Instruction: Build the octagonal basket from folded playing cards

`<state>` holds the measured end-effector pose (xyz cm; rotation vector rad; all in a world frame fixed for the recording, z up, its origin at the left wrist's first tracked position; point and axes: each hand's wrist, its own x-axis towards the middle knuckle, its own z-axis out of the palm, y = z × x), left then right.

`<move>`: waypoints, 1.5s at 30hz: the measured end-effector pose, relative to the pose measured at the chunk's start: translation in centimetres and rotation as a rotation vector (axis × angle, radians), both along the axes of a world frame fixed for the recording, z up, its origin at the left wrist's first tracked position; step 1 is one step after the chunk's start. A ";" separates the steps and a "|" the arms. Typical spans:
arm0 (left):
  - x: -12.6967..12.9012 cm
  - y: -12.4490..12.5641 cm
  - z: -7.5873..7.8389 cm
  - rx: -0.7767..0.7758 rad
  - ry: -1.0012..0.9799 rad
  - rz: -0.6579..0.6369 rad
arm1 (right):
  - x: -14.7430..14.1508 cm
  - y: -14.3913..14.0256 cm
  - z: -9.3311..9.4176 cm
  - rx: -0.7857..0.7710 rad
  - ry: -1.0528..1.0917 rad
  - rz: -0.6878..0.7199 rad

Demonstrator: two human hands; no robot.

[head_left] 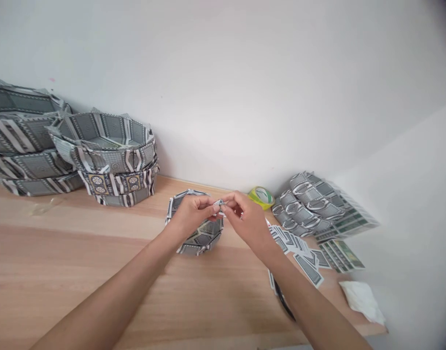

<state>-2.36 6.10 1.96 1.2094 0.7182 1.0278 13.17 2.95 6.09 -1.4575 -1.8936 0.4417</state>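
Watching the head cam here. Both hands meet just above the middle of the wooden bench. The left hand and right hand are pinched narrow on the same small folded paper piece, fingertips almost touching each other. That piece sits right over the rim of a half-built paper bowl, patterned grey and white, which rests on the bench directly under the left hand, roughly dead centre of my view.

At about 9 to 10 o'clock from the bowl there's a stack of finished bowls against the wall, with a second, bigger pile further out at 9 o'clock near the frame edge. At 2 o'clock, just beside the right hand, a roll of yellow-green tape lies flat. Past it, around 3 o'clock, I see curled strips of linked pieces heaped in the corner, and loose flat cards scattered at 4 o'clock under my right forearm. A white crumpled cloth or bag sits at 5 o'clock by the bench edge, can't tell which.
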 end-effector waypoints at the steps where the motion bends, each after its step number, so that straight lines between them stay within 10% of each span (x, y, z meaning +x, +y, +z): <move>1: 0.1 -0.1 0.0 -0.012 -0.009 -0.003 | -0.1 -0.1 -0.1 0.015 -0.019 -0.009; 7: 0.2 -0.4 -0.2 -0.181 -0.177 -0.156 | 0.5 -0.5 0.5 0.056 -0.119 0.033; 14: -0.7 -0.9 0.4 -0.368 -0.289 -0.608 | 3.8 0.5 1.6 0.006 -0.054 0.513; 19: -0.6 -1.3 0.7 -0.430 -0.385 -0.719 | 4.3 0.4 0.8 0.120 0.047 0.569; 36: -0.6 -2.2 1.9 -0.405 -0.537 -0.785 | 3.5 -0.2 1.0 0.281 0.092 0.570; 45: -0.6 -1.9 1.8 -0.289 -0.271 -0.704 | 3.5 -1.3 1.8 0.338 -0.104 0.465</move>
